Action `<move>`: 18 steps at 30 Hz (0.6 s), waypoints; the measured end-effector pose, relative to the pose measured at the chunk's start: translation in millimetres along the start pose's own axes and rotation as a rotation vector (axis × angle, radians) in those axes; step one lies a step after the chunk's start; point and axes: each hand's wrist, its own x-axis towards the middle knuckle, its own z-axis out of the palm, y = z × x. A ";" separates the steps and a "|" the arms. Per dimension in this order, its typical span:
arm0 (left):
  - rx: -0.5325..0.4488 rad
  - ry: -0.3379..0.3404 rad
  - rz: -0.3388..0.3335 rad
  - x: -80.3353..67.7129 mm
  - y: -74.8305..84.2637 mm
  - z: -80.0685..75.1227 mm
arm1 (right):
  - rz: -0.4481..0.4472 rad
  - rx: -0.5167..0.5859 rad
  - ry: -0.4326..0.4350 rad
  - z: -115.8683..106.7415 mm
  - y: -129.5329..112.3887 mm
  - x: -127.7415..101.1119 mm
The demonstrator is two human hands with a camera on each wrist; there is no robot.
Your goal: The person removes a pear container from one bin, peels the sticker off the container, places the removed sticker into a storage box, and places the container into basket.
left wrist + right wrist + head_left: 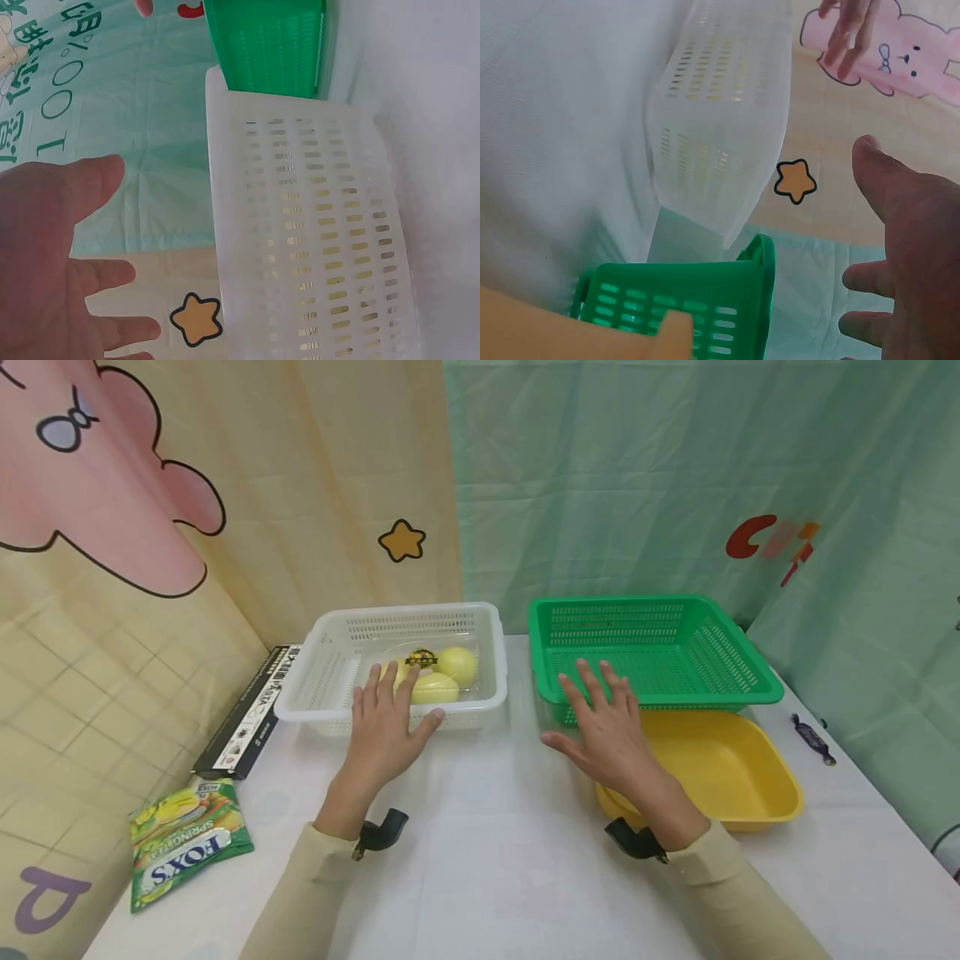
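My left hand (385,727) is held with fingers spread, overlapping the front rim of the white basket (330,717) in the head view. Nothing is in its grasp. Inside that basket lies a clear plastic pack with several pale yellow round fruits (457,667) and a dark label. Fingers apart and holding nothing, my right hand (611,735) overlaps the near left corner of the green basket (675,700). Part of the yellow basin (720,768) is hidden beneath the right hand and the green basket. The left wrist view shows the left hand (60,247) beside the white basket's slotted wall (315,217).
At the left, a black pasta box (251,714) lies beside the white basket, with a green Fox's Spring Tea bag (187,839) nearer. A small dark wrapped candy (813,740) lies by the table's right edge. Printed curtains (600,485) hang behind the baskets.
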 end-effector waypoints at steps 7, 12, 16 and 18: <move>-0.031 0.033 0.001 4.6 -4.6 0.0 | 0.006 0.045 -0.010 2.0 -4.3 5.5; -0.049 0.044 -0.001 7.6 -8.3 -2.3 | 0.001 0.077 -0.001 3.6 -6.6 8.0; -0.068 0.046 -0.004 10.3 -10.7 -4.1 | -0.001 0.104 -0.003 3.8 -9.3 11.1; -0.078 0.051 -0.005 12.0 -11.8 -4.6 | -0.002 0.116 -0.009 3.8 -10.8 13.0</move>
